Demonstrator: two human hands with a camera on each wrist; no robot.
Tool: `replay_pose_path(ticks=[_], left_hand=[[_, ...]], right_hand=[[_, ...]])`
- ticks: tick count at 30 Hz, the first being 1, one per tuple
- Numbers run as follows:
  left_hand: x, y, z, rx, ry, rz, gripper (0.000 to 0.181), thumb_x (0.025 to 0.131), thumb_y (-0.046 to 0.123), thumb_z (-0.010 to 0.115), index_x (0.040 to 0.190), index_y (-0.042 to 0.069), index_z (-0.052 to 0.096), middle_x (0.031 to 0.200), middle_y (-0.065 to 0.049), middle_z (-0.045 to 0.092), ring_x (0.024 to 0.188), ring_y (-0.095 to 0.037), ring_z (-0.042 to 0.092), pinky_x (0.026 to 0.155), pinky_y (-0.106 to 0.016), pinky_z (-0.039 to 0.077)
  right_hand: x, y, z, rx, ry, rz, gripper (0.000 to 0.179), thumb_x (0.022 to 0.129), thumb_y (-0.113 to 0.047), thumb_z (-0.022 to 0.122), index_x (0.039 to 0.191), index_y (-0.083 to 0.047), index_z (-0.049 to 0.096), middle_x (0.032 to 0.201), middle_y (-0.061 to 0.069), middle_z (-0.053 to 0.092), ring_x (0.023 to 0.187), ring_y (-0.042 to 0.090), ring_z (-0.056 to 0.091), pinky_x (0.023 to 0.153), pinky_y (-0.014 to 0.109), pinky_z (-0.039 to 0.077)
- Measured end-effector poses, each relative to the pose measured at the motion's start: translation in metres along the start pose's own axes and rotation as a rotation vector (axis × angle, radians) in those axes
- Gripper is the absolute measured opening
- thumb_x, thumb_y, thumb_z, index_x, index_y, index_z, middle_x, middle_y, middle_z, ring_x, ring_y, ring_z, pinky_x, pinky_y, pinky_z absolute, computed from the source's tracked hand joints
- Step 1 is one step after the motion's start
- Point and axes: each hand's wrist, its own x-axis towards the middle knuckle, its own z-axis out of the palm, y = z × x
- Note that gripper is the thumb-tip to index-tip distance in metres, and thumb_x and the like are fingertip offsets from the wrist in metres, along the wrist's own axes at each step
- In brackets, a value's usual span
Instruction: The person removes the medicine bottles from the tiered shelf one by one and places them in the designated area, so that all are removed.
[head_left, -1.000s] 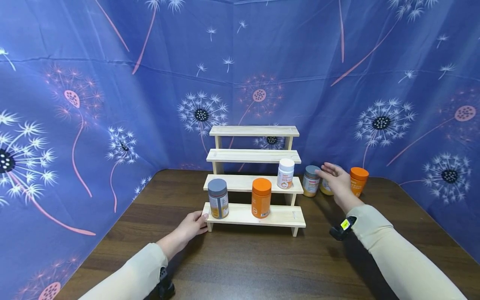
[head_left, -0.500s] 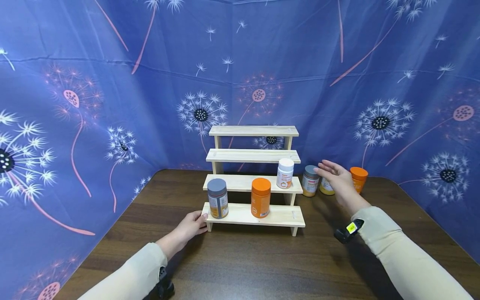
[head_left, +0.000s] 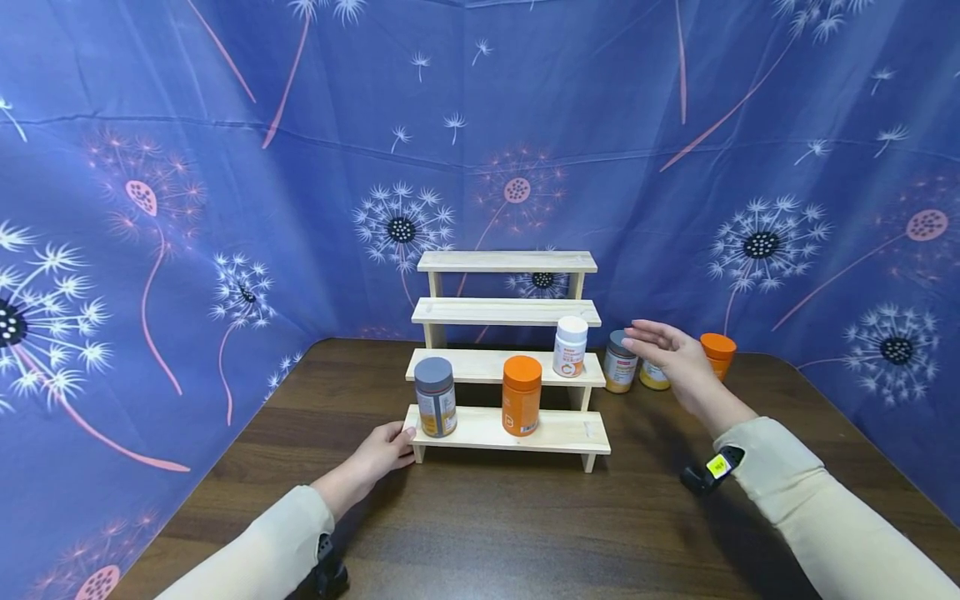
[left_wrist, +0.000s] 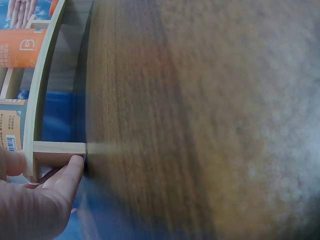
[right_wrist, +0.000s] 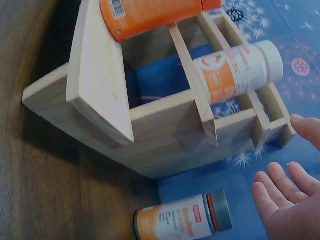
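A stepped wooden display rack [head_left: 506, 312] with several shelves stands on the table. My left hand [head_left: 382, 450] grips the left end of its lowest shelf, with the thumb on top and fingers against the leg [left_wrist: 60, 152]. On that shelf stand a grey-lidded supplement jar [head_left: 437, 398] and an orange jar [head_left: 522, 396]. A white-capped bottle [head_left: 570, 346] stands at the right end of the shelf above. My right hand [head_left: 678, 362] is held open with nothing in it, near a grey-lidded jar [head_left: 620, 362]; a gap shows between them in the right wrist view.
Right of the rack, a partly hidden jar with a yellow lower part [head_left: 654, 375] and an orange jar [head_left: 718, 354] stand behind my right hand. The brown wooden table [head_left: 487, 525] meets a blue dandelion-print cloth [head_left: 322, 208] at the back and sides.
My right wrist and sleeve have shifted right and slightly down, while the fingertips have drifted a little left. My left hand keeps its grip on the rack, and the jars stand as before.
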Motion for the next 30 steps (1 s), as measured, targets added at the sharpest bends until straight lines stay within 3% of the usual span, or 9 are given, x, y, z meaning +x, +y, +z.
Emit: replay_pose_path(ticks=[3,7,10,13,16,20,24,27,30], left_hand=[[0.000,0.000,0.001,-0.005,0.007,-0.002,0.039,0.105,0.006,0.034,0.133,-0.020,0.039,0.128,-0.038,0.051,0.124,-0.046,0.050,0.099,-0.048,0.052],[0.001,0.001,0.001,-0.011,0.010,0.000,0.038,0.105,0.006,0.034,0.132,-0.020,0.039,0.128,-0.038,0.052,0.124,-0.046,0.050,0.099,-0.048,0.052],[0.002,0.000,0.001,-0.020,0.017,-0.006,0.039,0.105,0.006,0.035,0.132,-0.020,0.039,0.128,-0.037,0.052,0.124,-0.046,0.050,0.099,-0.048,0.052],[0.001,0.001,0.001,-0.013,0.015,-0.005,0.039,0.105,0.007,0.034,0.133,-0.021,0.038,0.128,-0.038,0.052,0.124,-0.046,0.050,0.099,-0.048,0.052],[0.000,0.001,0.001,-0.016,0.019,-0.014,0.039,0.105,0.007,0.035,0.133,-0.020,0.038,0.128,-0.037,0.052,0.124,-0.046,0.050,0.099,-0.048,0.052],[-0.001,0.001,0.002,-0.013,0.020,-0.016,0.039,0.105,0.007,0.035,0.134,-0.019,0.038,0.128,-0.037,0.052,0.124,-0.046,0.050,0.099,-0.048,0.053],[-0.002,0.002,0.001,-0.003,0.011,-0.017,0.040,0.105,0.007,0.035,0.136,-0.019,0.036,0.130,-0.037,0.051,0.125,-0.046,0.049,0.099,-0.048,0.052],[-0.002,0.002,0.000,0.002,0.005,-0.019,0.041,0.105,0.008,0.034,0.137,-0.019,0.035,0.131,-0.037,0.050,0.126,-0.046,0.049,0.099,-0.048,0.052],[-0.002,0.002,0.000,0.003,0.001,-0.017,0.041,0.105,0.008,0.034,0.137,-0.019,0.035,0.132,-0.037,0.049,0.126,-0.046,0.048,0.099,-0.048,0.052]], right_hand=[[-0.003,-0.003,0.003,-0.007,-0.034,-0.038,0.071,0.090,-0.040,0.068,0.147,-0.009,0.038,0.116,-0.019,0.062,0.105,-0.009,0.052,0.118,0.051,0.029],[-0.007,-0.007,0.008,-0.020,-0.065,-0.091,0.066,0.092,-0.032,0.067,0.144,-0.004,0.039,0.108,-0.024,0.063,0.102,-0.011,0.056,0.106,0.026,0.043],[-0.010,-0.009,0.013,-0.027,-0.082,-0.101,0.064,0.092,-0.030,0.067,0.143,-0.003,0.040,0.107,-0.025,0.063,0.101,-0.011,0.058,0.094,0.012,0.044],[-0.012,-0.011,0.017,-0.015,-0.107,-0.091,0.065,0.092,-0.029,0.068,0.144,-0.003,0.039,0.112,-0.022,0.063,0.102,-0.011,0.057,0.109,0.026,0.041],[-0.012,-0.012,0.021,-0.015,-0.134,-0.074,0.067,0.092,-0.030,0.068,0.146,-0.004,0.037,0.122,-0.013,0.062,0.105,-0.009,0.056,0.119,0.047,0.030],[-0.012,-0.012,0.027,-0.021,-0.152,-0.057,0.069,0.090,-0.029,0.070,0.146,-0.004,0.037,0.132,-0.001,0.059,0.119,0.008,0.056,0.119,0.051,0.028],[-0.011,-0.011,0.033,-0.030,-0.157,-0.060,0.065,0.091,-0.025,0.069,0.145,-0.005,0.039,0.140,0.010,0.054,0.124,0.014,0.055,0.110,0.029,0.043],[-0.010,-0.008,0.038,-0.008,-0.159,-0.066,0.065,0.091,-0.023,0.069,0.145,-0.004,0.038,0.144,0.017,0.050,0.119,0.007,0.056,0.095,0.012,0.048],[-0.008,-0.005,0.045,0.042,-0.162,-0.065,0.068,0.090,-0.022,0.070,0.145,-0.001,0.037,0.144,0.021,0.047,0.114,0.003,0.057,0.091,0.009,0.049]])
